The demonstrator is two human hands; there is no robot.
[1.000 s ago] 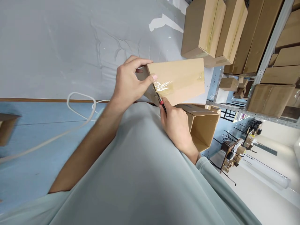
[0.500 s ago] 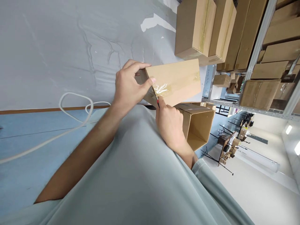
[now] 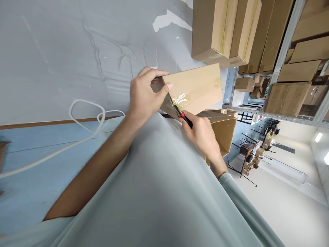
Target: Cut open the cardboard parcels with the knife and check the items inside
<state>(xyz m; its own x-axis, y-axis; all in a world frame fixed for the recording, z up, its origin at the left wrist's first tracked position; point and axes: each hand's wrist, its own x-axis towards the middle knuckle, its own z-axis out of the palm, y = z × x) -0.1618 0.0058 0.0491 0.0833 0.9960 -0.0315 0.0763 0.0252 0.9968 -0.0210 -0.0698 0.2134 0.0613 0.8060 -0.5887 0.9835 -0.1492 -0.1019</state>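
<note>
A small cardboard box [image 3: 197,84] with clear tape near its left end stands on the grey table [image 3: 64,61]. My left hand [image 3: 145,94] grips that end, its thumb on the top face and its fingers at the far edge. In my right hand [image 3: 202,132] is a black and red utility knife [image 3: 187,118]. Its blade meets the box's left edge beside the crinkled tape. The far side of the box is hidden.
Large taped boxes [image 3: 223,31] stand beyond the small one. An open cardboard box [image 3: 224,133] is at the right, below the table edge. A white cable [image 3: 61,150] loops at the left. Metal shelving [image 3: 276,68] holds more boxes.
My right hand has drawn back to the right and down, and more of the knife now shows. My left hand still holds the box, which sits slightly further right in view.
</note>
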